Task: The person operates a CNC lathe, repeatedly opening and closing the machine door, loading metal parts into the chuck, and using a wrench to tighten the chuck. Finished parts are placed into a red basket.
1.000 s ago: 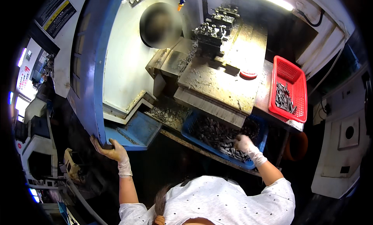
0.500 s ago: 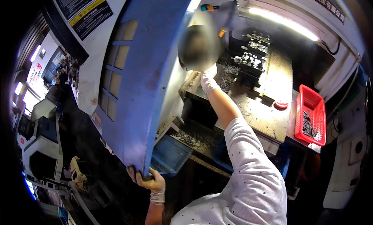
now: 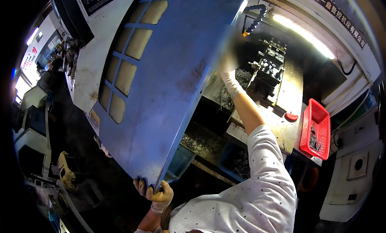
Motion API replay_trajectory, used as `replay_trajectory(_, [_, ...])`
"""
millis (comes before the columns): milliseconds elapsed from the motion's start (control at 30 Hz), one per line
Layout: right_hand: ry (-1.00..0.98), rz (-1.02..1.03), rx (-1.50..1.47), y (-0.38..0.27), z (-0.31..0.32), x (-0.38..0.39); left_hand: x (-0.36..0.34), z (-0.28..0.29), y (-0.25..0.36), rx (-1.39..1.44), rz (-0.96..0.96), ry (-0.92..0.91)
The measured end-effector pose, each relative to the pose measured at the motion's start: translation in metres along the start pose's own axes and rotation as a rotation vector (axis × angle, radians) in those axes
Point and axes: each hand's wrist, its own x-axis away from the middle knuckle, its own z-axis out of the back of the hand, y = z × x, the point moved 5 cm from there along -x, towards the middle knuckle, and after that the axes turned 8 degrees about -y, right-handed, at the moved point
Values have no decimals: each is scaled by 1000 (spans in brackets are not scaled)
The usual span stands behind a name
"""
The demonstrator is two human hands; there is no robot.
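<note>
My left hand [image 3: 161,196], in a stained glove, is closed around the lower corner of the blue machine door [image 3: 161,84], which has several framed window panes. My right arm stretches forward into the lit machine interior. The gloved right hand [image 3: 230,77] is near the door's far edge; its fingers are lost in a blurred patch, so whether it holds anything does not show. Just right of it stands a dark tool block [image 3: 268,72] with bright metal fittings, on a worn metal bed [image 3: 292,88]. A jointed coolant hose [image 3: 257,22] with an orange nozzle hangs above.
A red perforated basket [image 3: 326,130] with dark metal pieces stands at the right. Near it a small red object [image 3: 291,117] lies on the bed. Metal chips [image 3: 241,78] gather beside the tool block. Below sits a blue tray [image 3: 181,162]. A tube light [image 3: 303,36] shines inside.
The blue door now covers more of the opening, its edge further right, with my left hand still on its corner. The round blurred metallic shape by my right hand is now mostly hidden.
</note>
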Motion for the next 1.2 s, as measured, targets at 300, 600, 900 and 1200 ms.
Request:
replay_trajectory(300, [-53, -193, -623, -5, 16, 11, 8, 35, -61, 210, -96, -1])
replay_trajectory(600, [-27, -216, -583, 27, 58, 2, -212, 31, -201, 284, 125, 74])
replay_trajectory(900, [-49, -226, -560, 25, 49, 7, -316, 0, -249, 16, 148, -63])
replay_trajectory(1200, [-84, -208, -552, 8, 32, 5, -288, 19, -229, -31, 23, 18])
